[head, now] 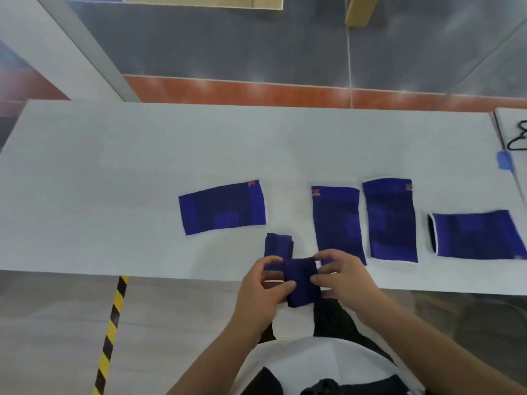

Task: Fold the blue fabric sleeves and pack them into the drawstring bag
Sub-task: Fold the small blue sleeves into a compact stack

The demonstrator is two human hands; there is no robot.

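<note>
A folded blue sleeve [301, 280] is held at the white table's near edge. My left hand [262, 289] pinches its left side and my right hand [342, 276] pinches its right side. Another folded blue sleeve [278, 245] lies on the table just behind my left hand. Several flat blue sleeves lie in a row: one at centre-left [222, 208], two upright ones at centre-right [336, 220] [392, 220], and one at far right [479, 235]. No drawstring bag is clearly in view.
The white table [114, 181] stretches wide to the left. A black cord [519, 138] and a blue tape piece [504, 161] sit at the far right. Yellow-black floor tape [112, 323] runs below the table edge.
</note>
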